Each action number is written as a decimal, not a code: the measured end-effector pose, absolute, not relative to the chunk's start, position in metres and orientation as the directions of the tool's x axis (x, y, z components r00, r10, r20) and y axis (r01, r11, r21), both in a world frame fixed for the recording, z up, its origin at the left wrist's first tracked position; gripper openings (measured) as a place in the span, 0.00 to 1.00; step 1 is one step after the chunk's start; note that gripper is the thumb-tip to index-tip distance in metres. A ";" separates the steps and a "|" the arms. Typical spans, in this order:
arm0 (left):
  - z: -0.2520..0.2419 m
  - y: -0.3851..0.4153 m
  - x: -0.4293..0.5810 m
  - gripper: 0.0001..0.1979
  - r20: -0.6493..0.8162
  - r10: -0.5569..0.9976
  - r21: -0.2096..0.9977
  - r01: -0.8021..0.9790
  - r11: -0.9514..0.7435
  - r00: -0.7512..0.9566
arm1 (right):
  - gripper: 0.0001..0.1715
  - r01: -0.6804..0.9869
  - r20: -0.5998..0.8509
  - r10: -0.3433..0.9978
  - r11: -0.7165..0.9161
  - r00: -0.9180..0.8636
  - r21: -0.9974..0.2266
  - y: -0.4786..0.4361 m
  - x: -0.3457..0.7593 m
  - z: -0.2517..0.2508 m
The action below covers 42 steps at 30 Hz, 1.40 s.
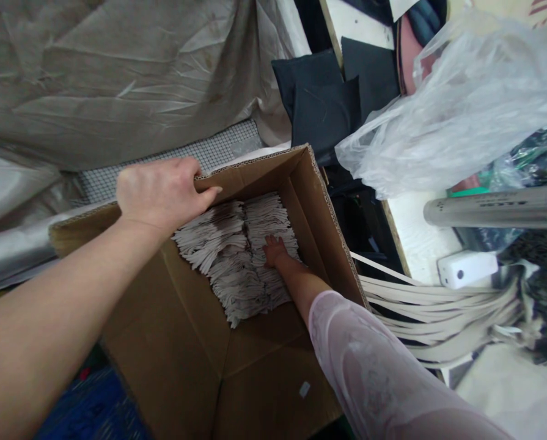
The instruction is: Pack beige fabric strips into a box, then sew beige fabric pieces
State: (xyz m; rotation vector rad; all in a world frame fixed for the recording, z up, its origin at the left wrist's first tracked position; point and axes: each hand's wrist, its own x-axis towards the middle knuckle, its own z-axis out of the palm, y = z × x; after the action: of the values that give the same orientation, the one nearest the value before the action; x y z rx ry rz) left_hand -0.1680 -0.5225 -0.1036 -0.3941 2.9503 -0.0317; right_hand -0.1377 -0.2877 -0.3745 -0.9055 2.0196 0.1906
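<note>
A deep brown cardboard box (186,342) stands open below me. At its bottom lie several stacks of pale grey flat strips (236,256). My left hand (161,192) grips the box's far rim, fingers curled over the edge. My right hand (274,250), arm in a pale pink sleeve, reaches down inside and rests flat on the right-hand stack with its fingers spread.
A clear plastic bag (456,104) bulges at the upper right over black fabric pieces (323,98). A metal tube (493,208), a white plastic device (468,269) and loose beige strips (438,311) lie right of the box. Crumpled grey sheeting (117,79) hangs behind.
</note>
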 end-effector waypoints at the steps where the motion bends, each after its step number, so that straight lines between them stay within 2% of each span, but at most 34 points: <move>1: -0.103 -0.522 -0.168 0.26 -0.156 -0.251 -0.069 -0.243 0.967 -0.955 | 0.41 -0.659 -0.782 -0.526 0.723 -0.333 -0.205 -0.288 -0.140 -0.374; 7: -0.103 -0.521 -0.169 0.27 -0.146 -0.252 -0.130 -0.234 0.963 -0.957 | 0.41 -0.635 -0.778 -0.534 0.736 -0.332 -0.235 -0.289 -0.143 -0.370; 15: -0.102 -0.522 -0.169 0.27 -0.160 -0.258 -0.132 -0.239 0.962 -0.953 | 0.58 -0.542 -0.761 -0.509 0.802 -0.402 -0.250 -0.285 -0.141 -0.368; 23: -0.104 -0.522 -0.170 0.26 -0.145 -0.257 -0.161 -0.233 0.959 -0.956 | 0.59 -0.488 -0.786 -0.433 0.851 -0.440 -0.196 -0.302 -0.146 -0.377; 30: -0.105 -0.523 -0.169 0.26 -0.145 -0.247 -0.138 -0.227 0.964 -0.958 | 0.48 -0.514 -0.769 -0.419 0.847 -0.484 -0.138 -0.309 -0.146 -0.376; 37: -0.104 -0.524 -0.168 0.26 -0.150 -0.258 -0.117 -0.242 0.963 -0.954 | 0.32 -0.607 -0.694 -0.509 0.784 -0.509 -0.130 -0.306 -0.146 -0.372; 42: -0.104 -0.523 -0.169 0.26 -0.160 -0.257 -0.107 -0.242 0.964 -0.953 | 0.31 -0.608 -0.694 -0.511 0.783 -0.507 -0.133 -0.309 -0.153 -0.373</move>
State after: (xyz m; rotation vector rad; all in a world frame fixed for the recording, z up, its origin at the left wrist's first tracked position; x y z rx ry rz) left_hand -0.1686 -0.5235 -0.1036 -0.3763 2.9414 -0.1283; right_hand -0.1528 -0.3086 -0.3734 -0.8264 2.2135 0.1638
